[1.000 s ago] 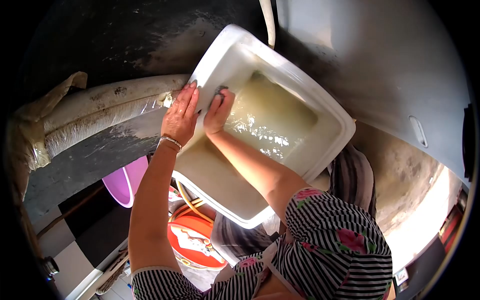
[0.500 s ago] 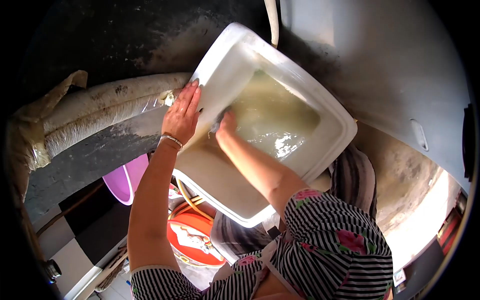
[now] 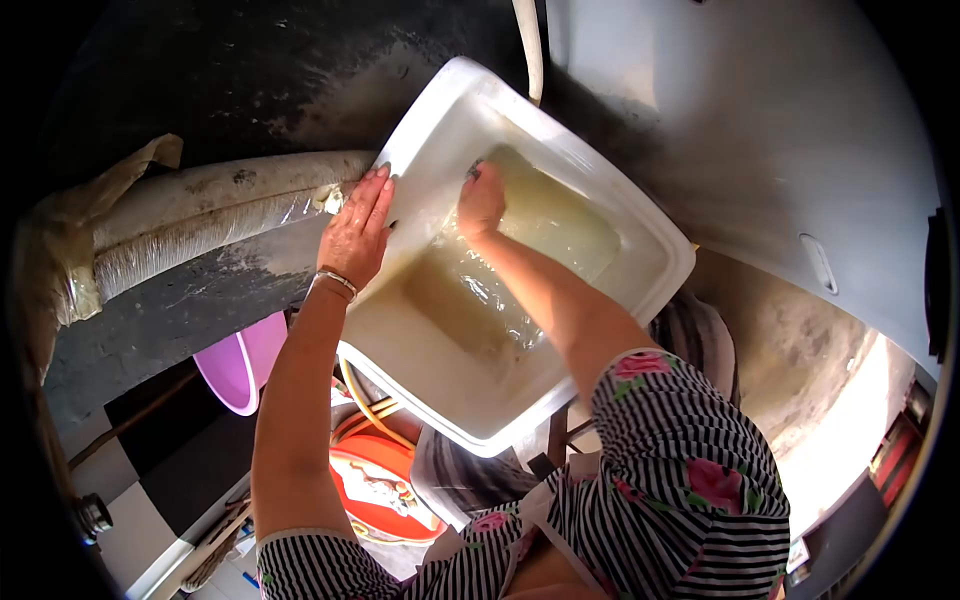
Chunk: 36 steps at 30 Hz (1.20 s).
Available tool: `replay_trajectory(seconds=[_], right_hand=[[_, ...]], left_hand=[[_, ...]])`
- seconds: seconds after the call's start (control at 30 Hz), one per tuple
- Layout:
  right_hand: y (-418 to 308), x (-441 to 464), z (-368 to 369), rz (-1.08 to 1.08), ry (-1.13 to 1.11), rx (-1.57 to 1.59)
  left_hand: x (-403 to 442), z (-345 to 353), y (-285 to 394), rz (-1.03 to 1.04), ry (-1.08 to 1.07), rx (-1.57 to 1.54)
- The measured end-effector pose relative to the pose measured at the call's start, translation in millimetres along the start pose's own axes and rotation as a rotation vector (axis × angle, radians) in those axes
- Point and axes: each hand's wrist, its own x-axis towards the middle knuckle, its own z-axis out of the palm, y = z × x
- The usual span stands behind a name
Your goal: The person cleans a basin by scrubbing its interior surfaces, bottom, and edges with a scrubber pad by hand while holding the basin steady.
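A white plastic tub (image 3: 440, 412) is in front of me, tilted, with cloudy yellowish water (image 3: 570, 220) in it. My left hand (image 3: 356, 228) lies on the tub's left rim, its fingers stretched out and close together. Inside the tub, my right hand (image 3: 482, 203) is closed against the upper left inner wall, at the edge of the water. A small dark grey wad (image 3: 474, 171) shows at its fingertips; its kind is too small to make out.
A thick plastic-wrapped pipe (image 3: 230, 195) runs in from the left. Below it is a purple basin (image 3: 228, 372). Near my legs sit a red round container (image 3: 365, 480) and a yellow hose (image 3: 362, 395). A large grey smooth panel (image 3: 740, 140) stands to the right.
My right hand has moved up and slightly right along the tub's inside with the grey wad. Water has spread toward the tub's lower left. My left hand stays on the rim.
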Motion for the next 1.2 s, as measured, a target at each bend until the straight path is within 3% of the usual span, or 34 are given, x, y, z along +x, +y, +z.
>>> replay_trajectory(seconds=[0.13,0.23,0.33,0.43,0.53,0.63,0.67,0.7,0.8,0.83,0.97,1.03,1.13,1.17,1.2], right_hand=[[-2.8,51.9,-74.5,-0.987,-0.143,-0.341],[-33.9,64.9,-90.4,-1.265,-0.215,-0.678],[-70.4,96.3,-115.5,-1.542,-0.122,-0.994],[-75.6,101.8,-136.8,-1.654,-0.185,-1.154],[-22.3,91.5,-131.1,-1.607,-0.305,-1.368],[-38.2,88.7,-141.9,-1.548,-0.509,-1.582],[-52.1,92.5,-144.6,-1.600,-0.440,-1.548],[-57.5,102.8,-144.2,-1.762,-0.179,-1.430],[-109.8,118.7,-144.6,-1.789,-0.319,-1.358],[-129.9,116.5,-160.3,-1.913,-0.268,-1.285],[-124.4,135.7,-161.9,-1.933,-0.481,-1.155],[-123.9,145.9,-162.5,-1.945,-0.543,-1.191],[-117.7,159.7,-146.4,-2.133,-0.391,-1.101],[-105.1,157.4,-128.8,-2.076,-0.266,-1.066],[-100.5,157.9,-142.6,-1.904,-0.313,-1.261]], left_hand=[[-1.3,-0.2,-0.6,-0.015,-0.014,-0.001],[-1.0,-0.5,-0.2,-0.016,-0.024,-0.013],[-3.4,1.2,-1.3,-0.008,-0.007,-0.018],[-5.2,4.6,-0.1,-0.029,0.011,0.009],[-6.5,0.1,3.5,-0.045,0.023,0.005],[-8.9,14.0,10.4,-0.072,0.112,0.105],[-10.2,22.9,16.8,-0.119,0.159,0.104],[-15.0,12.5,38.0,-0.226,0.133,0.016],[-54.0,27.3,76.3,-0.342,0.160,-0.101],[-73.2,36.0,89.0,-0.370,0.151,-0.132],[-151.7,59.0,123.5,-0.489,0.126,-0.407],[-181.2,61.8,134.2,-0.600,0.063,-0.403],[-189.6,89.1,152.1,-0.627,0.079,-0.382],[-200.3,91.0,137.6,-0.604,0.048,-0.308],[-191.0,85.8,140.3,-0.588,0.090,-0.333]])
